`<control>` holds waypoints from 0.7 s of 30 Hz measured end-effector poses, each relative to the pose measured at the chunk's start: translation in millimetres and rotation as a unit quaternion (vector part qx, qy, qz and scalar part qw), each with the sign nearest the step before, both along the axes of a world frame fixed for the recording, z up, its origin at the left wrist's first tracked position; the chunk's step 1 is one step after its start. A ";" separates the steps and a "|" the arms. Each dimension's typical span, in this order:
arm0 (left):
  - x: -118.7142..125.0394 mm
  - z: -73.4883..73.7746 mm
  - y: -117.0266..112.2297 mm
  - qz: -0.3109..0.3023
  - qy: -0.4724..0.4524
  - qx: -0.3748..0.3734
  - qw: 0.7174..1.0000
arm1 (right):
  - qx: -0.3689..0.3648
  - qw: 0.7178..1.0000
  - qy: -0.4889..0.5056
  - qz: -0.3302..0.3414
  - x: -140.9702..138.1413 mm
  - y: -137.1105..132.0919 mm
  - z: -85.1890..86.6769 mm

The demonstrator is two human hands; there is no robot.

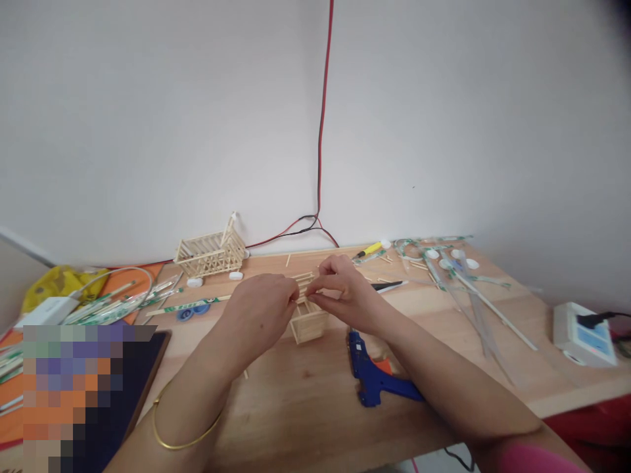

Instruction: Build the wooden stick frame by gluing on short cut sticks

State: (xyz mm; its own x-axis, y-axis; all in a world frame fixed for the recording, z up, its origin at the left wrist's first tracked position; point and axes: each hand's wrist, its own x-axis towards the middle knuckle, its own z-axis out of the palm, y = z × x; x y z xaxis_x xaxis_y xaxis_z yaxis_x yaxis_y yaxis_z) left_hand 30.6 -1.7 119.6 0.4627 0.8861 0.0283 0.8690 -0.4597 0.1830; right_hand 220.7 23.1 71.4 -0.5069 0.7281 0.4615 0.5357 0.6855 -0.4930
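Pale wall (172, 118) behind, wooden table (280, 420) across the front. Orange sheet (150, 279) at left, dark flat pad (142, 368) over part of it, blurred-out patch on top. Red-and-black cable (323, 125) runs down the wall to the table's back edge.

Both hands mid-table, over the small stick frame. Left hand (261, 312): fingers curled in at the frame's upper left, tips mostly hidden — can't tell what it grips. Right hand (348, 292): thumb and fingertips drawn close together at the frame's upper right; too small to tell if a stick sits between them.

Yellow bag (59, 286) far left, white box (582, 332) with a black plug far right. Larger stick cart (210, 253) near the wall, left of the hands, white round pieces at its base. Blue glue gun (367, 374) lies on its side below the right wrist. The stick frame (310, 325) — open-topped, box-like — stands on the table between and under the hands.

Smaller stuff: yellow-handled knife (371, 249) at the back, gold bangle (180, 449) on the left forearm, white caps (472, 264) back right.
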 end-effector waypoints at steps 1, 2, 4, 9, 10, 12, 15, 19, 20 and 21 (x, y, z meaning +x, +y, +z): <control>-0.2 -0.5 0.0 -0.002 0.000 0.000 1.000 | -0.001 1.000 0.000 0.002 -0.1 -0.1 0.2; -0.5 -1.2 0.0 -0.003 -0.001 -0.001 1.000 | -0.002 1.000 0.000 0.003 -0.2 -0.1 0.3; -0.9 -2.3 0.2 -0.005 -0.004 0.000 1.000 | -0.002 1.000 0.000 0.006 -0.3 -0.1 0.5; -0.8 -2.2 0.7 -0.005 0.000 0.001 1.000 | 0.002 1.000 -0.003 0.004 -0.2 0.2 -0.6; -0.5 -1.7 0.6 -0.004 0.001 0.000 1.000 | 0.004 1.000 -0.002 0.004 -0.1 0.0 -0.8; 0.1 -0.8 0.2 -0.002 0.004 -0.003 1.000 | 0.008 1.000 -0.002 0.003 0.1 -0.6 -0.9; 0.8 -1.3 -0.2 0.001 0.006 0.000 1.000 | 0.005 1.000 0.000 0.002 0.3 -1.8 0.2; 0.2 -3.3 -0.2 0.011 0.008 0.015 1.000 | -0.003 1.000 0.006 0.000 1.3 -2.0 2.2; -0.2 -3.0 -0.4 0.016 0.010 0.015 1.000 | -0.002 1.000 0.008 -0.001 1.9 -2.0 3.0; -0.8 -2.0 -0.9 0.020 0.012 0.014 1.000 | 0.000 1.000 0.010 -0.001 2.6 -2.2 4.2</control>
